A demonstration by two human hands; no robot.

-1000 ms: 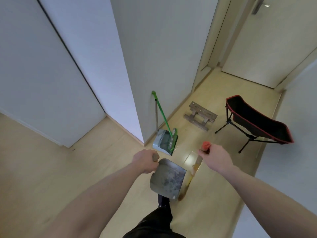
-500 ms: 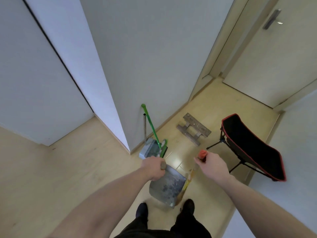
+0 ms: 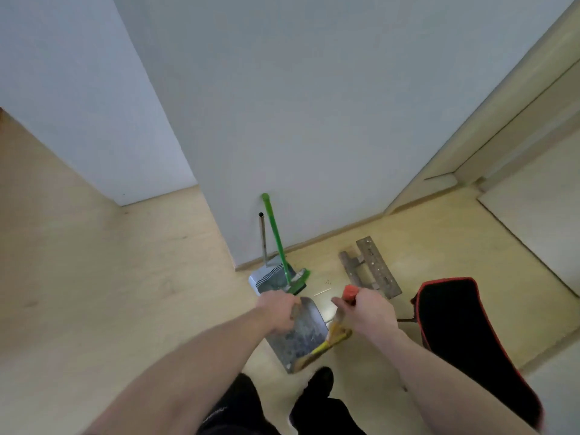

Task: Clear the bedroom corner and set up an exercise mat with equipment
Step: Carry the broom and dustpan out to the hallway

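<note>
My left hand [image 3: 277, 312] grips the handle of a metal dustpan [image 3: 301, 337]; my right hand [image 3: 367, 313] is curled round a red-tipped hand brush [image 3: 332, 335]. Both hover just before the green broom [image 3: 279, 246] leaning against the wall.

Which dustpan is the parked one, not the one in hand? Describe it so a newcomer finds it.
Find the white wall's outer corner, where its baseboard meets the wooden floor. The parked dustpan stands there against the wall, pale grey with a comb-like ridge and an upright metal tube handle, a green-handled broom resting in it. The dustpan in the left hand is bare dull metal, carried off the floor.
</note>
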